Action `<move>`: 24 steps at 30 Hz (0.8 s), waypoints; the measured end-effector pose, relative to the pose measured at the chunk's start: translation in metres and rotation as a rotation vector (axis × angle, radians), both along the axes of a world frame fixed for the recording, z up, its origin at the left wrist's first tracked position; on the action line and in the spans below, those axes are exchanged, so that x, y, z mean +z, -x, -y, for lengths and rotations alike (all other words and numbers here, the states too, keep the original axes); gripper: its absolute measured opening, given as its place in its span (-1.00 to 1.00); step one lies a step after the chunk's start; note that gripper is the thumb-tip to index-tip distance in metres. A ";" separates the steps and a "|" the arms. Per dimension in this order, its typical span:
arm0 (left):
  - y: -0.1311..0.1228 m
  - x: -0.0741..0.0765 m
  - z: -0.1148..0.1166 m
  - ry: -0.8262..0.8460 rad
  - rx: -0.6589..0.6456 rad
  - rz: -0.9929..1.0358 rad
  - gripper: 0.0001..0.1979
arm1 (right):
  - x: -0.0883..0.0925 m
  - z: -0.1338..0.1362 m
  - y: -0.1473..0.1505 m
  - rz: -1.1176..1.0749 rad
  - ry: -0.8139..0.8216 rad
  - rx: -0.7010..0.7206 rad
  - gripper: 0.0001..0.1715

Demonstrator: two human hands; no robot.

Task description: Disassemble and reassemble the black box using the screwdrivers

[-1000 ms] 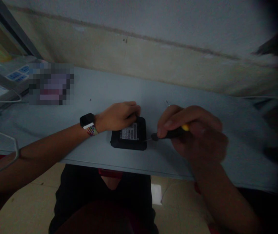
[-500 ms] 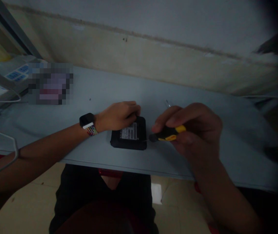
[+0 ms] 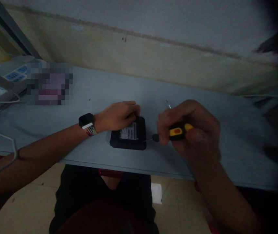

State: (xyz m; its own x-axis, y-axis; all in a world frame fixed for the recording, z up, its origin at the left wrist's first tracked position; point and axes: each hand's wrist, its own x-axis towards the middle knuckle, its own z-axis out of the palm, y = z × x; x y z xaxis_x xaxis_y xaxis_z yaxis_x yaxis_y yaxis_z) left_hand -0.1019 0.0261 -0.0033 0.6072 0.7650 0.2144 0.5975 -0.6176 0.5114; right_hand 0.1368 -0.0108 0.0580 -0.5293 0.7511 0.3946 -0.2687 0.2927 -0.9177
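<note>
A black box (image 3: 141,130) with a white printed label (image 3: 130,131) lies on the grey table (image 3: 100,146), near its front edge. My left hand (image 3: 120,115) rests on the box's upper left part, fingers curled over its back edge. In my right hand (image 3: 192,126), to the right of the box, is a yellow and black screwdriver (image 3: 177,131). Its thin shaft points left, and the tip is at the box's lower right corner, by the label. My left wrist wears a black watch and a patterned band.
A blurred-out object (image 3: 52,86) lies at the table's back left, beside packages with blue labels (image 3: 17,73). A small clear and metallic item (image 3: 168,104) lies behind my right hand. A white cable (image 3: 14,146) crosses over my left forearm. The wall (image 3: 141,58) borders the back.
My right hand has shifted its fingers and turned the screwdriver handle, which now sits slightly farther right. My left hand and the box have stayed in place.
</note>
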 end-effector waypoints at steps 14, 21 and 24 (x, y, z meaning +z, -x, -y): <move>0.000 0.001 0.001 0.016 0.002 0.010 -0.83 | -0.014 -0.015 0.005 -0.200 -0.172 0.095 -0.75; 0.001 0.002 0.001 0.020 0.002 0.022 -0.84 | -0.014 -0.014 0.002 -0.079 -0.234 0.082 -0.70; 0.000 0.002 0.001 0.033 0.006 0.021 -0.82 | -0.011 -0.012 0.003 -0.078 -0.214 0.062 -0.71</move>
State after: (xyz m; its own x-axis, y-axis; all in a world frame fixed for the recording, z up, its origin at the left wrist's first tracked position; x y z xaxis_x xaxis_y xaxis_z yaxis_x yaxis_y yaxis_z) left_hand -0.1017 0.0247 -0.0014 0.5982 0.7756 0.2017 0.5905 -0.5967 0.5434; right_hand 0.1339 0.0012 0.0469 -0.5333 0.6128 0.5832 -0.3602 0.4593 -0.8120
